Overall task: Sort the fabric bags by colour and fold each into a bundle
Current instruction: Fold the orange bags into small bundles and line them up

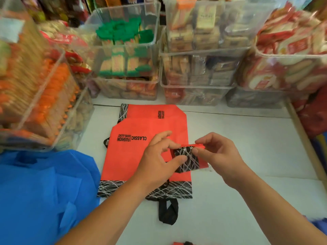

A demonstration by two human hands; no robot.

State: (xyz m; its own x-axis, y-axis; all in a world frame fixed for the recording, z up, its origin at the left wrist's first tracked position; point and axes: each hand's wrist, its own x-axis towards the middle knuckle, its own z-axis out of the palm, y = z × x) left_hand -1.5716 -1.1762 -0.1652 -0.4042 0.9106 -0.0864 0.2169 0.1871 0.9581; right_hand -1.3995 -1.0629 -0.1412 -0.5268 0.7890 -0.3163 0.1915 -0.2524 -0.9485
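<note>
A small folded bundle (188,159) of orange fabric with a black, white-scribbled band sits between my hands above the white table (247,156). My left hand (160,156) pinches its left side with thumb and fingers. My right hand (215,151) pinches its upper right edge. Under them lie flat orange bags (134,156) printed "CLASSIC FASHION", with black patterned bands and a black handle (168,211) toward me. A second orange bag (154,112) lies beneath, farther back. Blue fabric bags (40,191) are heaped at the left.
Clear plastic bins of packaged snacks (200,68) line the back and left (35,82) of the table. Red packets fill a bin at the right (292,55). A bit of orange and black fabric (182,243) shows at the bottom edge.
</note>
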